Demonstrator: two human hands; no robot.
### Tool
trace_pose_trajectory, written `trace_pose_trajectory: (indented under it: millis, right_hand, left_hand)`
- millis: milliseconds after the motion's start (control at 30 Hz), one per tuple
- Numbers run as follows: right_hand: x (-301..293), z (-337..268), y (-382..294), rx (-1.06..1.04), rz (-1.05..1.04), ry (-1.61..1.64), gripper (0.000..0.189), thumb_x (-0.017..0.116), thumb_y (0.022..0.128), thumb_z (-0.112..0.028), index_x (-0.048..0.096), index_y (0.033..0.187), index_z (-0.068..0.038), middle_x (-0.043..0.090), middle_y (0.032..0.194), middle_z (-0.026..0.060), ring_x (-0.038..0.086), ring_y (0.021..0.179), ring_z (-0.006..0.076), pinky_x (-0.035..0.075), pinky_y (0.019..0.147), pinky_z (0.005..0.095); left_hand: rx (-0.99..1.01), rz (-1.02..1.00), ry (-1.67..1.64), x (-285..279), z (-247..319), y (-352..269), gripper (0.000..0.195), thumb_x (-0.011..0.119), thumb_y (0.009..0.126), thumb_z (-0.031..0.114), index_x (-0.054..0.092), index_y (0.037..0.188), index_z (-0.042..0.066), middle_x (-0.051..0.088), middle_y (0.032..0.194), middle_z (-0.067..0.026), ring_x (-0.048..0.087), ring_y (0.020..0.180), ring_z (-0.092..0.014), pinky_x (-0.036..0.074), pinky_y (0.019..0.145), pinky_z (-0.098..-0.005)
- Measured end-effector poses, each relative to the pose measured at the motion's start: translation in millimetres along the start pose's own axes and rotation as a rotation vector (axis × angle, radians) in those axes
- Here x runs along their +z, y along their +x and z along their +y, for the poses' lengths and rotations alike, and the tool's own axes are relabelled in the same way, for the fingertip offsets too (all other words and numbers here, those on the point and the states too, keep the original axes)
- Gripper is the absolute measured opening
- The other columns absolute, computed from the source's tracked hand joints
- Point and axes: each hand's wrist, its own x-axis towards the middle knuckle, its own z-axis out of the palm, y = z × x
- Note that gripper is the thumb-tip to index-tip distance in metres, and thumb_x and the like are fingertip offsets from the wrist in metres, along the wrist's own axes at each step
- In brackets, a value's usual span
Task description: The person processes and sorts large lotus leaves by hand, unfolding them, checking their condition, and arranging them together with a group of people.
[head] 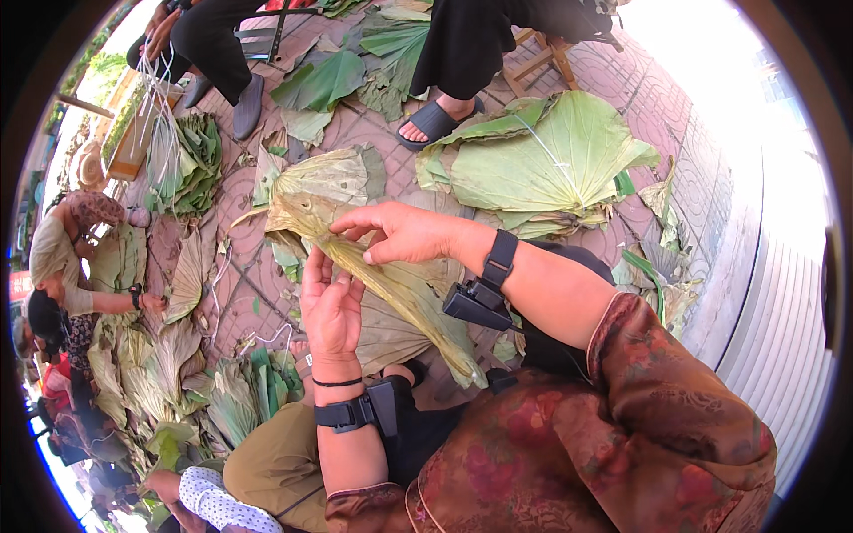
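Note:
A folded, yellowish dried lotus leaf (386,290) slants across in front of me, its narrow end towards my lap. My left hand (331,303) supports it from below, with the fingers behind its edge and the thumb in front. Over the leaf's upper side, my right hand (413,233) rests its fingertips near the fold. Its thumb and forefinger are apart, and whether they pinch the leaf is unclear. Beyond my hands lies another pale dried leaf (326,174) on the paving. Below the held leaf, a broad brownish leaf (390,333) spreads near my feet.
A tied bundle of green lotus leaves (546,160) lies ahead to the right. Another leaf stack (193,163) stands left, near white ties (156,100) in a co-worker's hand. Several people sit around. Loose leaves (146,360) cover the paving at left; a wooden stool (543,60) stands ahead.

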Motion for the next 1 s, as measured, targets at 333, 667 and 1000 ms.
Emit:
trace_pose_trajectory:
  millis: [333,667,1000]
  right_hand:
    - [13,10,3,0.029,0.019,0.094,0.043,0.061,0.072,0.003,0.052,0.114,-0.001,0.06,0.092,0.0061,0.058,0.081,0.0116,0.049,0.074,0.0263]
    - [12,8,2,-0.032,0.023,-0.043,0.025,0.066,0.069,0.0,0.056,0.092,0.0,0.058,0.08,0.0018,0.054,0.073,0.0086,0.047,0.066,0.0235]
    - [13,9,-3,-0.079,0.028,-0.112,0.019,0.063,0.069,0.002,0.056,0.087,-0.001,0.057,0.077,0.0005,0.054,0.074,0.0089,0.047,0.069,0.0247]
  left_hand:
    - [0.252,0.105,0.519,-8,-25,8,0.044,0.066,0.075,-0.005,0.049,0.116,0.003,0.058,0.104,-0.0052,0.056,0.092,-0.012,0.048,0.077,-0.0252]
    - [0.304,0.084,0.735,-17,-22,5,0.031,0.068,0.075,-0.001,0.058,0.104,0.002,0.063,0.098,-0.004,0.057,0.086,-0.011,0.047,0.077,-0.0262]
    - [0.323,0.071,0.729,-13,-20,7,0.041,0.068,0.075,0.001,0.055,0.113,0.002,0.063,0.103,-0.0048,0.058,0.09,-0.013,0.047,0.08,-0.0272]
